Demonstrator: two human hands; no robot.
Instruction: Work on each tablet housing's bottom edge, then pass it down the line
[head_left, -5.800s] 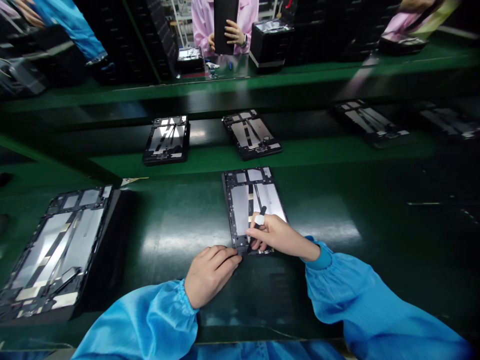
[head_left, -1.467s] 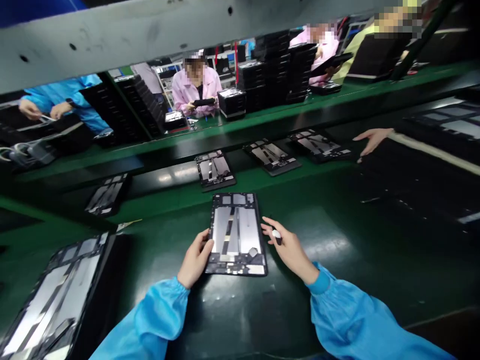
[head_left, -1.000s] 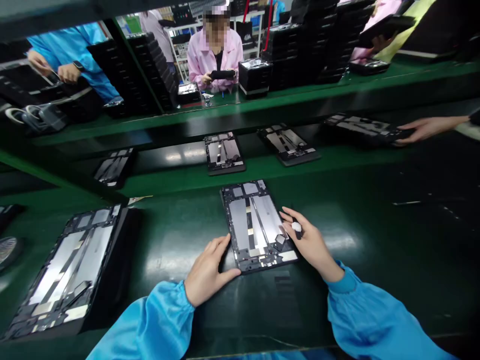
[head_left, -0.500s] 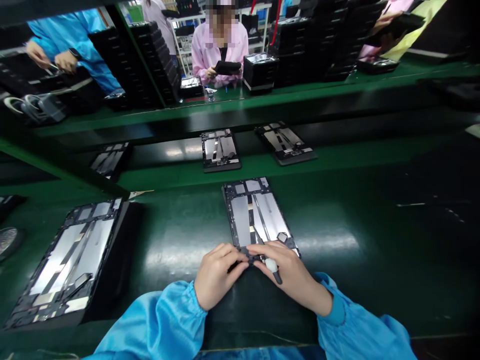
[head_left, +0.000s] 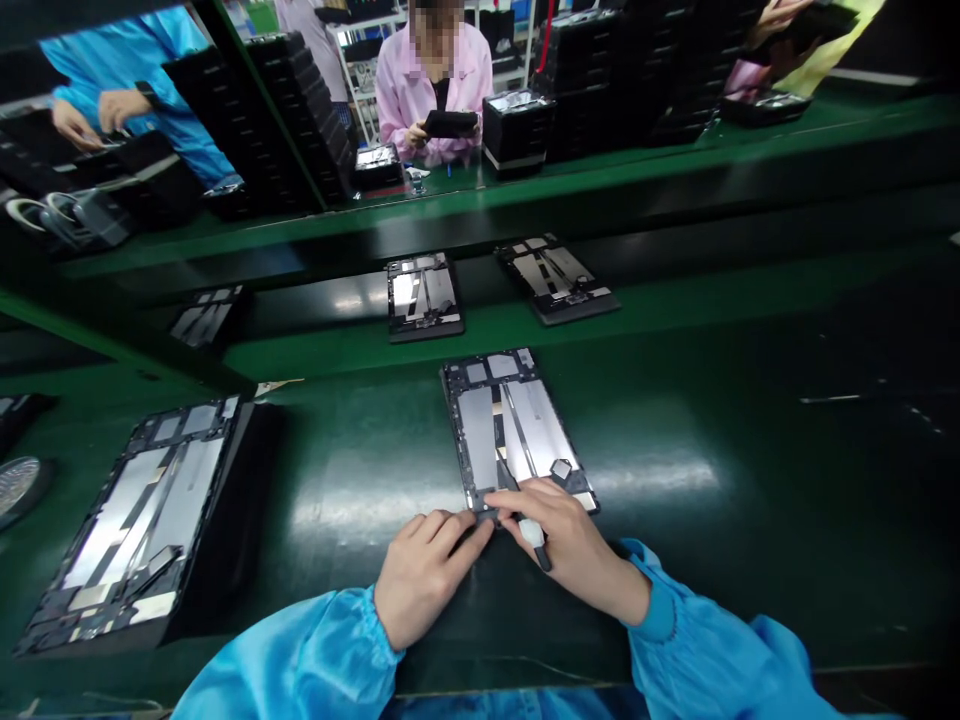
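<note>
An opened tablet chassis (head_left: pixel 504 425) with silver plates lies on the green bench in front of me. Both hands meet at its near edge. My left hand (head_left: pixel 424 575) has its fingers curled, with the fingertips pressed against the near left corner of the chassis. My right hand (head_left: pixel 571 545) is closed around a thin black stylus tool (head_left: pixel 534 540) with a white band, its fingers over the near edge. What the fingertips touch there is hidden.
A second opened chassis (head_left: pixel 124 525) rests on a black tray at my left. Three more chassis (head_left: pixel 424 296) (head_left: pixel 556 278) (head_left: pixel 201 317) ride the dark conveyor behind. Across the far bench a person in pink (head_left: pixel 439 80) holds a tablet beside stacked black trays (head_left: pixel 517 125).
My hands came from the chassis sides to its near edge and now pinch there together. The conveyor units drifted left, and another person's hand at right has left the view.
</note>
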